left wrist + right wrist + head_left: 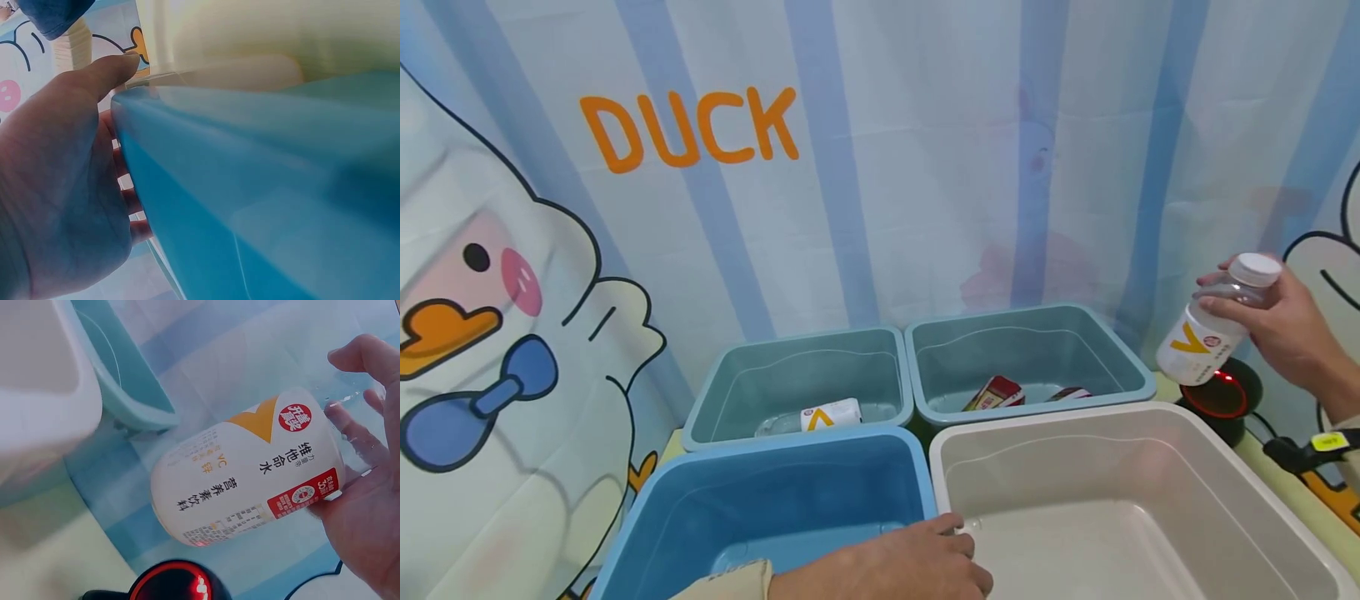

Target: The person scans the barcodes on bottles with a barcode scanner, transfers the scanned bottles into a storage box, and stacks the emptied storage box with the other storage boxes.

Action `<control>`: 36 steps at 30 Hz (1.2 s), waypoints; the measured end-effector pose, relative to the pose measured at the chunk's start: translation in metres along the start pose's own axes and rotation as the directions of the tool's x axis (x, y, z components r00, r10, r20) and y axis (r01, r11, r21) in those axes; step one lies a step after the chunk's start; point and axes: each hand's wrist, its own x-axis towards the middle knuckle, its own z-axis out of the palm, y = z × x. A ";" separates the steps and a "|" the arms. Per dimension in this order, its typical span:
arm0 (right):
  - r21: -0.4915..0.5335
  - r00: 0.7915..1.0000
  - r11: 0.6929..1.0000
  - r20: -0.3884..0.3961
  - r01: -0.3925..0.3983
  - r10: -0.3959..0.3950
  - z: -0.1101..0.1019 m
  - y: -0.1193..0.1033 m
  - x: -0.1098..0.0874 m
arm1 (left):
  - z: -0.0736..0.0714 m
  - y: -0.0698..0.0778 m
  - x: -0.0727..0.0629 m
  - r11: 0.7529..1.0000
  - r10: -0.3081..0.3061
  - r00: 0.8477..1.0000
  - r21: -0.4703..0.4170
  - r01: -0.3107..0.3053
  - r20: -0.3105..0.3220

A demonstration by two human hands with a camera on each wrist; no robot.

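Note:
High on the right in the head view, my right hand [1296, 325] grips a clear drink bottle [1204, 340] near its white cap. The bottle tilts with its base down and left, over a black round device [1253, 392] lit by a red ring. Its white label [250, 465], with a yellow V and red marks, faces the right wrist view. My left hand [910, 562] lies at the adjoining rims of the blue bin [760, 467] and the beige bin [1075, 421]. In the left wrist view, its thumb stands apart and its fingers [129, 199] are loosely bent beside the blue wall.
Behind stand two grey-green bins. A similar bottle [831, 414] lies in the left green bin [805, 342]; the right green bin [1000, 321] has dark red packages [996, 393]. A curtain [910, 167] with duck pictures hangs behind. A black cable runs from the device.

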 end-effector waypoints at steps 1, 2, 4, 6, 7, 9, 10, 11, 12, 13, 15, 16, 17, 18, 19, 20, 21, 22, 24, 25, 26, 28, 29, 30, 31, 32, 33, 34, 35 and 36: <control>0.002 1.000 1.000 0.002 0.000 0.000 0.001 -0.004 0.001 | 0.000 0.000 0.000 1.000 0.001 1.000 0.004 -0.001 -0.001; 0.006 1.000 1.000 0.003 0.001 -0.001 0.002 -0.007 0.002 | 0.000 0.000 0.000 1.000 0.005 1.000 0.007 -0.005 -0.003; 0.018 1.000 1.000 0.008 -0.004 0.004 0.005 -0.013 0.004 | 0.000 0.000 0.000 1.000 0.011 1.000 0.017 -0.011 -0.004; 0.013 1.000 1.000 0.018 -0.012 0.011 0.007 -0.020 0.006 | -0.001 0.000 0.001 1.000 0.015 1.000 0.019 -0.015 -0.003; 0.008 0.999 1.000 0.028 -0.016 0.015 0.008 -0.023 0.007 | -0.001 0.000 0.001 1.000 0.016 1.000 0.019 -0.016 0.000; -0.001 0.998 1.000 0.054 -0.031 0.031 0.012 -0.032 0.010 | -0.001 0.000 0.001 1.000 0.012 1.000 0.014 -0.012 0.004; -0.005 0.997 0.999 0.069 -0.033 0.034 0.014 -0.036 0.012 | -0.001 0.000 0.000 1.000 0.011 1.000 0.012 -0.011 0.005; -0.004 0.996 0.999 0.083 -0.035 0.035 0.016 -0.041 0.014 | -0.001 0.000 0.000 1.000 0.009 1.000 0.011 -0.009 0.006; 0.003 0.995 0.999 0.097 -0.035 0.035 0.018 -0.047 0.015 | -0.001 0.000 0.000 1.000 0.009 1.000 0.011 -0.009 0.008; 0.013 0.994 0.999 0.107 -0.033 0.031 0.020 -0.052 0.017 | -0.001 -0.001 0.000 1.000 0.011 1.000 0.011 -0.011 0.007; 0.041 0.992 0.999 0.123 -0.024 0.019 0.025 -0.063 0.020 | -0.001 -0.002 0.000 1.000 0.016 1.000 0.009 -0.016 0.005; 0.056 0.992 0.998 0.129 -0.019 0.011 0.027 -0.069 0.022 | 0.000 -0.002 0.000 1.000 0.018 1.000 0.005 -0.018 0.003; 0.071 0.991 0.997 0.133 -0.013 0.003 0.029 -0.074 0.023 | 0.000 -0.002 0.000 1.000 0.020 1.000 0.001 -0.020 0.001; 0.100 0.991 0.995 0.136 -0.009 -0.005 0.031 -0.079 0.024 | 0.000 -0.002 0.000 1.000 0.021 1.000 -0.003 -0.021 0.000; 0.131 0.990 0.991 0.143 -0.008 -0.011 0.033 -0.083 0.025 | 0.000 -0.003 0.000 1.000 0.021 1.000 -0.006 -0.021 0.001; 0.172 0.988 0.985 0.153 -0.007 -0.020 0.035 -0.088 0.027 | 0.000 -0.003 0.000 1.000 0.019 1.000 -0.011 -0.019 0.001; 0.213 0.986 0.977 0.164 -0.006 -0.030 0.037 -0.092 0.028 | 0.000 -0.003 0.000 1.000 0.020 1.000 -0.013 -0.020 0.002; 0.243 0.984 0.970 0.175 -0.003 -0.040 0.040 -0.095 0.029 | 0.000 -0.003 0.000 1.000 0.020 1.000 -0.013 -0.020 0.001; 0.292 0.978 0.956 0.201 0.000 -0.062 0.046 -0.102 0.032 | 0.000 -0.003 0.000 1.000 0.026 1.000 -0.006 -0.026 -0.002; 0.288 0.974 0.958 0.215 0.003 -0.068 0.049 -0.105 0.033 | 0.000 -0.003 0.000 1.000 0.029 1.000 -0.004 -0.029 -0.005; 0.294 0.970 0.956 0.231 0.004 -0.075 0.053 -0.108 0.034 | 0.001 -0.003 -0.001 1.000 0.031 0.999 -0.001 -0.031 -0.009; 0.269 0.964 0.963 0.254 0.009 -0.080 0.060 -0.114 0.035 | 0.001 -0.003 -0.001 0.999 0.034 0.999 0.003 -0.034 -0.014; 0.276 0.960 0.961 0.266 0.006 -0.083 0.064 -0.116 0.036 | 0.001 -0.003 -0.001 0.999 0.033 0.999 0.002 -0.033 -0.015; 0.279 0.957 0.960 0.277 0.004 -0.084 0.068 -0.119 0.036 | 0.001 -0.003 -0.001 1.000 0.031 0.999 0.003 -0.031 -0.015; 0.275 0.954 0.961 0.286 0.005 -0.087 0.071 -0.122 0.037 | 0.001 -0.002 -0.001 1.000 0.028 0.999 0.001 -0.028 -0.016; 0.282 0.952 0.960 0.293 0.007 -0.093 0.075 -0.125 0.038 | 0.001 -0.002 -0.001 1.000 0.024 1.000 0.002 -0.024 -0.015; 0.283 0.949 0.959 0.299 0.010 -0.098 0.079 -0.128 0.038 | 0.001 -0.002 -0.001 1.000 0.020 1.000 0.003 -0.020 -0.013; 0.287 0.946 0.958 0.306 0.013 -0.104 0.082 -0.131 0.039 | 0.001 -0.002 -0.001 1.000 0.017 1.000 0.003 -0.017 -0.015; 0.291 0.943 0.957 0.313 0.013 -0.108 0.085 -0.134 0.039 | 0.001 -0.002 -0.002 1.000 0.013 1.000 0.007 -0.013 -0.016; 0.282 0.940 0.959 0.322 0.017 -0.112 0.089 -0.137 0.039 | 0.001 -0.001 -0.002 1.000 0.009 1.000 0.011 -0.009 -0.018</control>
